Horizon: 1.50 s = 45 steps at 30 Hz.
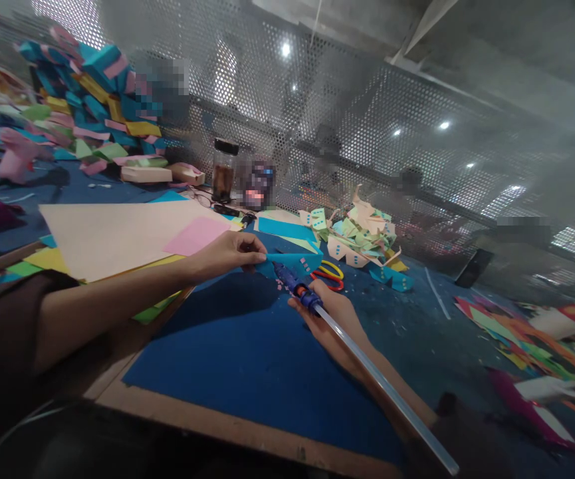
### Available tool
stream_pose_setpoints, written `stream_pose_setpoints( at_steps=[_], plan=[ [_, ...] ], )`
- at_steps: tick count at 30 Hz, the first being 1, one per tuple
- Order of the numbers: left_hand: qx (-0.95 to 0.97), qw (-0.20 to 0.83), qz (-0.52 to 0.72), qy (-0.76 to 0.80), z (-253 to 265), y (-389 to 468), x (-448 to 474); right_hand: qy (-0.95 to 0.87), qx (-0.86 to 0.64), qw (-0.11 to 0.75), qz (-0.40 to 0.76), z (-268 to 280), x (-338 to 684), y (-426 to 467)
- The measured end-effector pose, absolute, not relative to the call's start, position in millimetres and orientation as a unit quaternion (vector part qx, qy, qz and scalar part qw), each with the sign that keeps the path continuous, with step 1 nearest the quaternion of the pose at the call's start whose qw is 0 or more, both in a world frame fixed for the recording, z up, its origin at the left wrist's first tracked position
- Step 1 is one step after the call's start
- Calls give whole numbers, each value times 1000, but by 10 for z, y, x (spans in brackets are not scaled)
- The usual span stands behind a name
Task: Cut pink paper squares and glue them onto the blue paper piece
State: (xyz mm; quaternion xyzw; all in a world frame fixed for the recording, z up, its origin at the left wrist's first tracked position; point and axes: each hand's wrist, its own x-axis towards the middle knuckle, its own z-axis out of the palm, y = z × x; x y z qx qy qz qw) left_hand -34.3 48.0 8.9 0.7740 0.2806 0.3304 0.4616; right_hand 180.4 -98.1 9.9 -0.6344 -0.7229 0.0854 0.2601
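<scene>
Between its thumb and fingers my left hand (244, 251) pinches a folded piece of blue paper (297, 263) that has small pink squares on it. My right hand (334, 316) is wrapped round a blue glue gun (292, 283), its tip pointing at the paper, touching or very close. A long clear glue stick (387, 389) sticks out of the gun's back end. Scissors (331, 274) with yellow and red handles lie just behind the right hand. Tiny pink bits are scattered on the blue mat (247, 372) below the paper.
Large pale pink sheets (108, 229) lie at the left. A heap of cut paper shapes (367, 229) sits behind the scissors. Colourful folded paper pieces (92, 93) are piled at the far left. A lidded jar (224, 173) stands before the perforated metal screen (357, 106). Paper scraps (531, 332) lie right.
</scene>
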Motion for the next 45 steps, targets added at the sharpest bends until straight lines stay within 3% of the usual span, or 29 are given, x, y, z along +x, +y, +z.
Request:
stream_pose_setpoints(
  at_steps=[7, 14, 28, 45],
  plan=[
    [771, 462, 329, 290, 91, 476, -347, -714, -641, 264, 95, 101, 1809, -982],
    [756, 473, 336, 302, 85, 518, -362, -674, -641, 322, 174, 117, 1886, -995],
    [717, 468, 375, 355, 161, 546, -405, -638, -670, 211, 316, 207, 2579, -1198],
    [717, 466, 360, 373, 142, 563, -405, -644, -666, 174, 333, 271, 2594, -1297]
  ],
)
